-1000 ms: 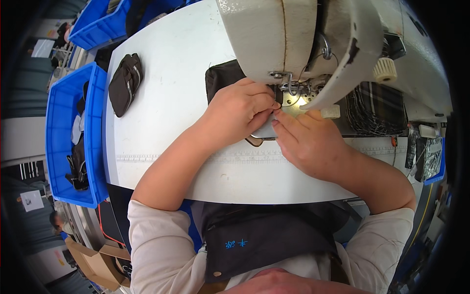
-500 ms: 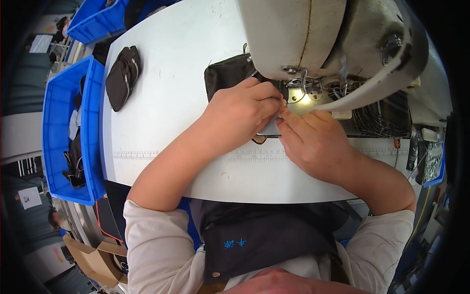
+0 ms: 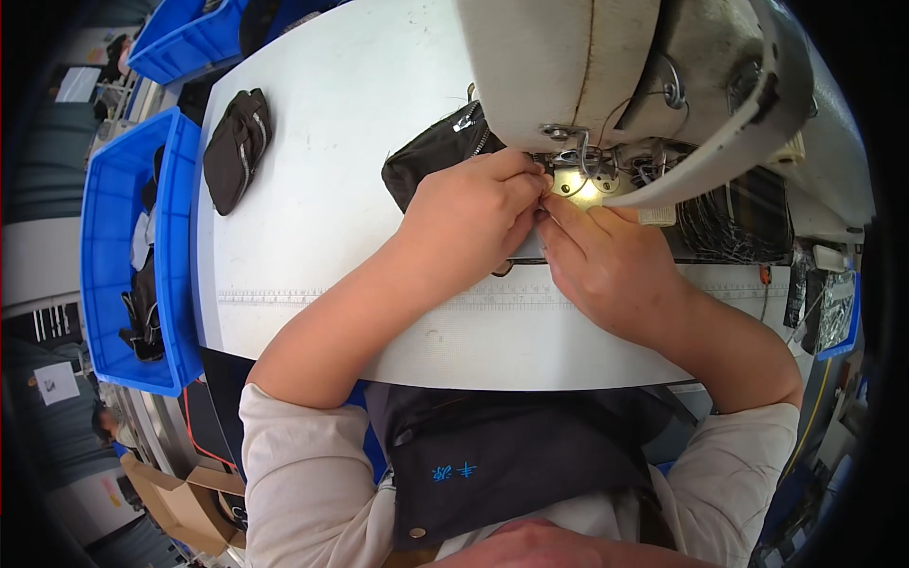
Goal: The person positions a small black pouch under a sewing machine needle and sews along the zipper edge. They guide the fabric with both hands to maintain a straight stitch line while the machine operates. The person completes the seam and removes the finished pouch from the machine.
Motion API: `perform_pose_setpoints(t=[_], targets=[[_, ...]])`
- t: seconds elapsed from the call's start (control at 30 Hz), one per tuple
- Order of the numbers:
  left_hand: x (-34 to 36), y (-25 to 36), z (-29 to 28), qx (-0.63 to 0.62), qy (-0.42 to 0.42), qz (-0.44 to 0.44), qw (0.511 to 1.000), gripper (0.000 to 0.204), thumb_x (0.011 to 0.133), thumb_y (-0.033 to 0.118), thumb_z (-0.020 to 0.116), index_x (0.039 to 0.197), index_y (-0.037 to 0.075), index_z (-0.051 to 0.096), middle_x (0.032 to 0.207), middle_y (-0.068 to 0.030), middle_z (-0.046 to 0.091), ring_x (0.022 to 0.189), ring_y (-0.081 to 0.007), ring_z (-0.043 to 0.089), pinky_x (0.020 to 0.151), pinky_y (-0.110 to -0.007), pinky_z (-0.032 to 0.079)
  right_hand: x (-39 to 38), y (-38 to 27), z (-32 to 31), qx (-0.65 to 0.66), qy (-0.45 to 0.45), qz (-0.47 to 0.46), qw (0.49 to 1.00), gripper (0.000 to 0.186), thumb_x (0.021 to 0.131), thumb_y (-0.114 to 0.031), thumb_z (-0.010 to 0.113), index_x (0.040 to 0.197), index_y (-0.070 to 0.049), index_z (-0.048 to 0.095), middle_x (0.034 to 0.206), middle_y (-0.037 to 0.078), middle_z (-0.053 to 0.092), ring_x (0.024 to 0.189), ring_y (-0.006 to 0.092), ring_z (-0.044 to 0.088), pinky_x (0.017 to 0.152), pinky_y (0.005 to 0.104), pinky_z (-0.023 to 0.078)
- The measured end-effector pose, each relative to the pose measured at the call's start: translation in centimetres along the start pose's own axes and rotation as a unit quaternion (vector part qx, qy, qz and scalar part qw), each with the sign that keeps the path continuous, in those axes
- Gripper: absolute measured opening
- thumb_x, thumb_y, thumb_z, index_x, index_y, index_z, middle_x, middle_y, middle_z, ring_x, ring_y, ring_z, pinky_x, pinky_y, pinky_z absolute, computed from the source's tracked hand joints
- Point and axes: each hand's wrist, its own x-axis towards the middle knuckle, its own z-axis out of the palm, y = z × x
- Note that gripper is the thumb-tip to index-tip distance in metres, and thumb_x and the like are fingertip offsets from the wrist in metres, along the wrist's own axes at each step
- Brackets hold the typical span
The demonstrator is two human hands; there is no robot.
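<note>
A dark zippered pouch (image 3: 431,156) lies on the sewing table, just left of the lit needle area of a sewing machine (image 3: 568,80). My left hand (image 3: 478,213) is closed on the pouch's near edge, with thumb and fingertips pinched beside the presser foot (image 3: 578,161). Fingertip to fingertip with it, my right hand (image 3: 611,265) is also closed in a pinch at that edge. The bit of cloth between the fingertips is mostly hidden. A silver zipper and its pull show on the pouch's upper side.
Another dark pouch (image 3: 237,151) lies at the table's left. Beyond that edge stands a blue bin (image 3: 170,275) holding dark pieces. A second blue bin (image 3: 189,43) is at the far left. Dark, thread-fringed pieces (image 3: 739,218) are stacked right of the needle. A ruler strip (image 3: 275,296) crosses the table.
The pouch has turned and shifted slightly left, showing more of its zipper. Both hands stay pinched near the needle. A part blurred beside the machine head now shows sharply.
</note>
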Motion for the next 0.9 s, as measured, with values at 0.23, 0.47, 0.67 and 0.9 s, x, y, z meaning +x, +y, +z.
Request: perform_pose_setpoints(t=[0.23,0.47,0.67,0.9], targets=[[0.1,-0.5,-0.1,-0.003,0.001,0.000,1.000,0.021,0.086,0.010,0.074,0.106,0.006,0.076,0.105,-0.0045,0.071,0.091,-0.0270,0.073,0.074,-0.037,0.060,0.1,0.0,-0.1,-0.015,0.009,-0.002,1.000,0.031,0.078,-0.011,0.069,0.105,0.004,0.073,0.109,0.014,0.069,0.087,0.0200,0.069,0.068,0.0345,0.055],[-0.1,-0.4,0.2,0.046,0.005,0.024,0.999,0.024,0.086,0.011,0.075,0.110,0.007,0.075,0.110,-0.0013,0.069,0.099,-0.0232,0.070,0.074,-0.035,0.060,0.0,0.1,0.0,-0.022,0.001,-0.009,1.000,0.035,0.076,-0.013,0.070,0.105,0.005,0.073,0.108,0.016,0.069,0.085,0.0213,0.069,0.070,0.0350,0.055],[-0.1,0.2,0.1,0.044,-0.024,0.014,0.999,0.026,0.085,0.011,0.075,0.111,0.007,0.074,0.110,-0.0011,0.066,0.101,-0.0223,0.068,0.072,-0.034,0.060,-0.1,0.1,-0.3,-0.028,-0.016,-0.012,0.999,0.034,0.077,-0.013,0.069,0.105,0.005,0.073,0.112,0.020,0.071,0.084,0.0225,0.070,0.070,0.0357,0.056],[-0.3,1.6,0.5,0.095,-0.021,0.003,0.995,0.028,0.083,0.012,0.073,0.109,0.002,0.071,0.104,-0.0043,0.063,0.094,-0.0218,0.065,0.066,-0.034,0.060,0.0,0.0,0.1,-0.025,0.010,-0.015,1.000,0.031,0.076,-0.013,0.069,0.101,0.005,0.073,0.110,0.021,0.072,0.084,0.0233,0.069,0.070,0.0373,0.056]])
